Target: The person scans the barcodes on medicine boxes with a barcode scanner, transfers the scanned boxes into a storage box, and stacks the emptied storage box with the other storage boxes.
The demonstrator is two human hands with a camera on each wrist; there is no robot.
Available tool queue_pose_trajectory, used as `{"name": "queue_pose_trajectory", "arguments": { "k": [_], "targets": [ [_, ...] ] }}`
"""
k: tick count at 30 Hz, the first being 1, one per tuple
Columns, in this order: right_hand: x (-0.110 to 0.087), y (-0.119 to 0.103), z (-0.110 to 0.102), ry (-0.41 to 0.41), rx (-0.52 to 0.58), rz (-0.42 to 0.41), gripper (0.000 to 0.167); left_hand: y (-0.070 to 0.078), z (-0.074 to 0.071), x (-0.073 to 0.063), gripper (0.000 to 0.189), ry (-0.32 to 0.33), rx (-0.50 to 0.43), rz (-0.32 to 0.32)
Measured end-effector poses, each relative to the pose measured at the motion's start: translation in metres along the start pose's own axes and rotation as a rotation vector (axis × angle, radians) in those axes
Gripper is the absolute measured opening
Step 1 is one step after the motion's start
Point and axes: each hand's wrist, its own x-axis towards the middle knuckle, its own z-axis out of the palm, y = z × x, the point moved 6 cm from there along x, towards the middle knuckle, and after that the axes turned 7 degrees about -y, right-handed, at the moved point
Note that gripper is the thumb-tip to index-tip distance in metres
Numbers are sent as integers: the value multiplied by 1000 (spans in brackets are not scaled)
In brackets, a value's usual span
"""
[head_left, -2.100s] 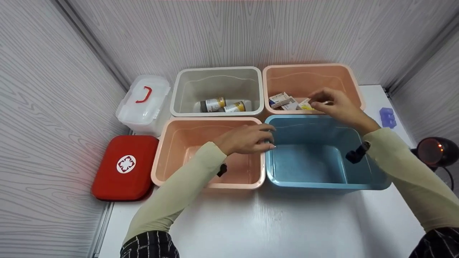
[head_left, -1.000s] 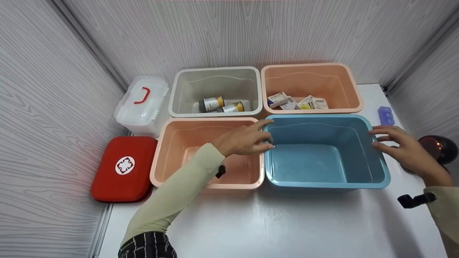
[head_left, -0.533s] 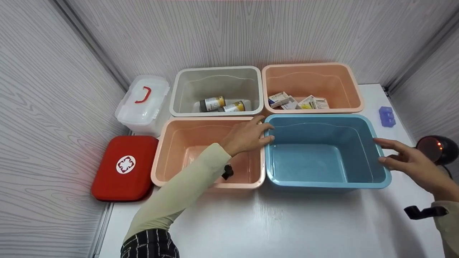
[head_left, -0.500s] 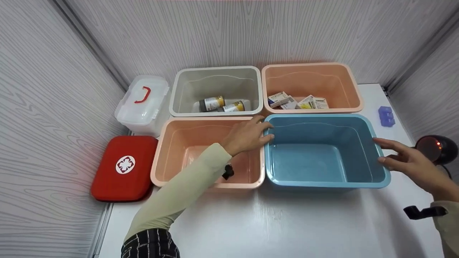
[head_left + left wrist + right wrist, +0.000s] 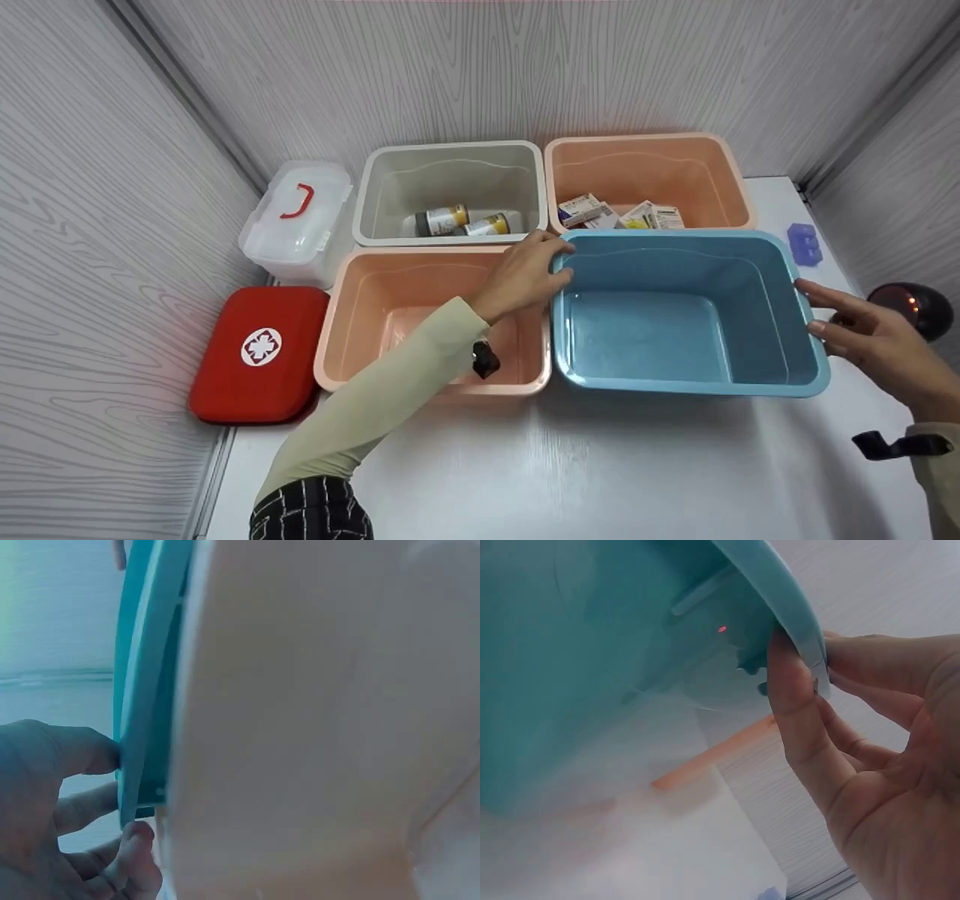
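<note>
A blue plastic bin (image 5: 690, 387) hangs between both hands, with nothing seen inside it. At its left rim my left hand (image 5: 527, 274) grips near the back corner; in the left wrist view, the thumb and fingers pinch the blue rim (image 5: 142, 690). On the opposite side my right hand (image 5: 877, 341) grips the right rim, and the right wrist view shows its fingers (image 5: 793, 697) curled round the bin's edge. The bin's back edge overlaps the front of the back peach bin (image 5: 652, 139), which holds several small medicine boxes (image 5: 579, 209).
Left of the blue bin stands a front peach bin (image 5: 435, 389). Behind that, a grey bin (image 5: 457, 154) holds two bottles (image 5: 446, 219). A clear box (image 5: 300, 225) and red first-aid case (image 5: 259, 352) line the left; a purple pill box (image 5: 805, 244) and dark device (image 5: 915, 309) lie right.
My right hand has gone from the medicine boxes to the blue bin's right rim. My left hand has closed on the left rim. The bin has risen and shifted slightly back and right.
</note>
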Motion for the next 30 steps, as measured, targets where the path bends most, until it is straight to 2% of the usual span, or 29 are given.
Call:
{"name": "queue_pose_trajectory", "arguments": {
  "k": [6, 8, 14, 18, 20, 24, 27, 30],
  "targets": [
    [-6, -27, -20, 36, 168, -142, 66, 18, -22, -4, 45, -30, -174, 24],
    [-8, -37, -28, 38, 269, -182, 66, 24, -31, -6, 46, -42, -225, 37],
    [-5, -60, -54, 42, 546, -220, 59, 40, -68, -13, 46, -36, -356, 15],
    [-1, -77, -61, 49, 623, -217, 59, 48, -94, -20, 47, -28, -429, 30],
    [2, -90, -59, 51, 647, -224, 58, 47, -107, -24, 47, -19, -449, 45],
    [10, -120, -45, 26, 721, -295, 54, 40, -131, -38, 48, 7, -459, 44],
    [17, -142, -29, -4, 767, -332, 55, 28, -150, -53, 47, 40, -441, 27],
    [26, -163, -8, -45, 790, -314, 56, 12, -168, -69, 47, 63, -401, -4]
  ]
}}
